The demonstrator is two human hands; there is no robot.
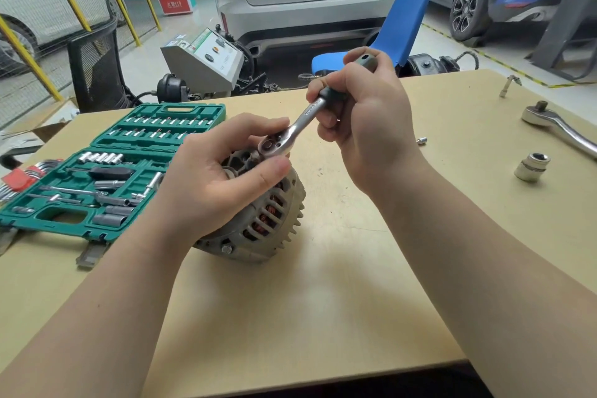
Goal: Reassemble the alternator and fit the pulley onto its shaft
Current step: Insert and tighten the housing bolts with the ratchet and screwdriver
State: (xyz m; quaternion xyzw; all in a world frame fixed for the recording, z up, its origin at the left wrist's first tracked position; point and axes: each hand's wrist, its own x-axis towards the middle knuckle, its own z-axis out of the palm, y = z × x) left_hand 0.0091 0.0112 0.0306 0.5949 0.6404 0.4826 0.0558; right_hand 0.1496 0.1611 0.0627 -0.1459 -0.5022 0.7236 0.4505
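On the tan table (323,300) stands one alternator (268,220), gripped from above by the left hand (219,178), fingers curled round its top. One right hand (365,119) is wrapped round the handle of a small ratchet (290,136), whose head sits on the alternator. Left of it lies one open green case (106,168) holding rows of sockets and bits. At right: one large ratchet (562,129) and one loose socket (532,167).
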